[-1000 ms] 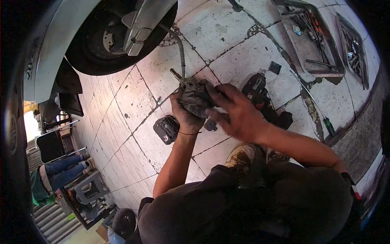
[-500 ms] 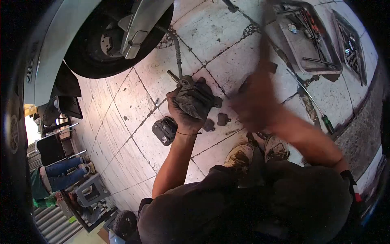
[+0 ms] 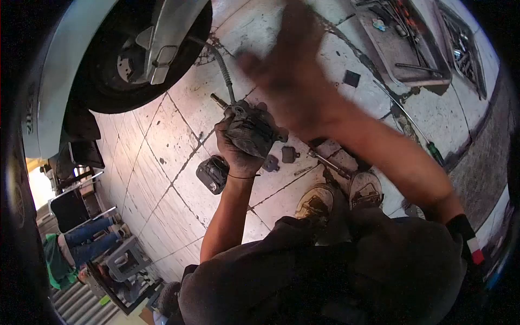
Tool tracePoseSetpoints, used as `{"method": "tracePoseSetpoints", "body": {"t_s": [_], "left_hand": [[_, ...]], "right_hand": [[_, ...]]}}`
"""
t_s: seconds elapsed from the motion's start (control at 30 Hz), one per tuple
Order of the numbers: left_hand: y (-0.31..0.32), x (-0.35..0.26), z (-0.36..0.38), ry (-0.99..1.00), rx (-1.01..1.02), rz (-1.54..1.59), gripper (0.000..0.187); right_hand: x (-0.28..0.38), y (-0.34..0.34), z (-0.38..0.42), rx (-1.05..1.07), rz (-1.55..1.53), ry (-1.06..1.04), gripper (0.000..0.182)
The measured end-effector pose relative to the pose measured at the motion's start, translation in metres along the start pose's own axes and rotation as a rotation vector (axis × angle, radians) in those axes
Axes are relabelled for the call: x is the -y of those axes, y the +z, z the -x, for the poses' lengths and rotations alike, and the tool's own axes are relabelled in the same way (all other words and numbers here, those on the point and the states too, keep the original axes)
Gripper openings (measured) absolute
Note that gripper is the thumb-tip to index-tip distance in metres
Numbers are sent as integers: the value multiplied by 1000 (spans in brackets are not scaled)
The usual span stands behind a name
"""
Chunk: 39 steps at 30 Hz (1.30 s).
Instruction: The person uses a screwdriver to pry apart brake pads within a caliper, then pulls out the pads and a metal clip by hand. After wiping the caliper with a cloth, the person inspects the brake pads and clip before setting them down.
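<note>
My left hand point(image 3: 236, 149) is wrapped round a dark, grimy brake caliper point(image 3: 250, 127). A ribbed hose point(image 3: 220, 62) runs from the caliper up toward the wheel, and a short metal pin sticks out at its upper left. My right hand point(image 3: 295, 89) is smeared by motion above and to the right of the caliper, its thumb side toward the hose; whether it holds anything does not show. Below the caliper, two small brake pads, one dark pad point(image 3: 291, 154) and a second pad point(image 3: 270, 163), lie on the tiles. A black boxy part point(image 3: 213, 174) sits left of my left wrist.
The vehicle's wheel point(image 3: 89, 89) stands at upper left. A tool tray point(image 3: 387, 62) and a narrower tray point(image 3: 479, 89) are at upper right. A green-handled screwdriver point(image 3: 435, 154), a dark square piece point(image 3: 351, 78) and a metal tool point(image 3: 333, 166) lie on the floor. Another person's legs point(image 3: 95, 241) show at lower left.
My right hand has swept up and to the left, past the caliper, uncovering the metal tool near my shoes. My left hand still holds the caliper. The view has shifted slightly.
</note>
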<state>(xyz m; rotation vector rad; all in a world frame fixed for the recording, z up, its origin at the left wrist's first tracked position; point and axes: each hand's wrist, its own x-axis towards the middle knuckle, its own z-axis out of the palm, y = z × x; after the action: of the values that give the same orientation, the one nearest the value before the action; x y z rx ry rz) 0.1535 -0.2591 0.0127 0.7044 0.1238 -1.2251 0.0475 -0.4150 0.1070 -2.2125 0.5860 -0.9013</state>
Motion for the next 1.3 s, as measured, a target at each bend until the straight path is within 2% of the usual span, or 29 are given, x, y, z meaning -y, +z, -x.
{"method": "tracePoseSetpoints", "body": {"t_s": [0.03, 0.07, 0.1, 0.17, 0.2, 0.23, 0.27, 0.3, 0.37, 0.4, 0.47, 0.5, 0.57, 0.6, 0.67, 0.7, 0.73, 0.77, 0.8, 0.83, 0.87, 0.9, 0.97, 1.07, 1.17, 1.2, 1.3], "left_hand": [[1, 3, -1, 21, -39, -18, 44], [1, 5, 0, 44, -80, -36, 45], [0, 7, 2, 68, -123, -54, 45], [-3, 7, -2, 130, -195, -87, 47], [-15, 4, -5, 72, -179, -7, 47], [-19, -1, -3, 65, -189, -4, 47], [-22, -6, -3, 46, -33, -40, 48], [-24, -10, -4, 34, 128, -75, 48], [-24, -14, 1, 58, 156, -81, 53], [-27, -16, 4, 64, 127, -128, 57], [-34, -24, 8, 98, 28, -253, 66], [-36, -29, 7, 90, 24, -254, 66], [-28, -38, 5, 30, 87, -396, 65], [-11, -35, 10, 25, 66, -466, 60], [-21, -35, 1, 19, 23, -501, 56], [-26, -36, -3, 0, -20, -540, 53], [-16, -29, 1, 22, -45, -571, 44], [-18, -30, 1, 17, -45, -576, 44], [-24, -30, -2, 12, -68, -672, 42], [-25, -30, -5, 10, -91, -767, 40], [-27, -30, -5, 104, -60, -811, 36], [-30, -31, -3, 103, -65, -808, 36], [-13, -38, 3, 178, -132, -1127, 35], [-8, -41, 7, 193, -246, -1278, 36], [-17, -41, -3, 162, -156, -1265, 38], [-20, -41, -5, 138, -187, -1278, 39], [-28, -36, -15, 104, -183, -1176, 38]], "right_hand": [[2, 38, 16, 15, -41, 19, 96], [1, 61, 34, 177, 163, -133, 88], [-2, 68, 42, 147, 105, -137, 93], [-16, 77, 43, 79, 28, -7, 77], [-28, 75, 41, 77, 31, 3, 77], [-41, 68, 38, 13, -132, 169, 68], [-53, 61, 38, -49, -291, 326, 60], [-64, 56, 44, -38, -285, 318, 60], [-86, 47, 65, -85, -684, 365, 45], [-94, 42, 79, -78, -680, 373, 45], [-102, 32, 103, 260, -641, 567, 36], [-101, 33, 118, 258, -642, 575, 36], [-92, 39, 153, 374, -327, 411, 27], [-90, 45, 170, 381, -327, 408, 27], [-85, 53, 190, 303, -152, 167, 32], [-82, 53, 192, 302, -155, 161, 32], [-76, 49, 190, 408, -122, 183, 32], [-72, 47, 191, 513, -88, 209, 32], [-73, 50, 196, 510, -88, 214, 32], [-77, 53, 200, 629, -6, 132, 31], [-79, 56, 206, 750, 76, 49, 30], [-79, 57, 213, 756, 74, 50, 30], [-75, 59, 218, 962, 171, -25, 29], [-79, 71, 225, 923, 230, -152, 30], [-80, 79, 227, 974, 321, -161, 33], [-81, 81, 228, 972, 322, -162, 33], [-87, 80, 229, 1003, 224, -50, 37]]}}
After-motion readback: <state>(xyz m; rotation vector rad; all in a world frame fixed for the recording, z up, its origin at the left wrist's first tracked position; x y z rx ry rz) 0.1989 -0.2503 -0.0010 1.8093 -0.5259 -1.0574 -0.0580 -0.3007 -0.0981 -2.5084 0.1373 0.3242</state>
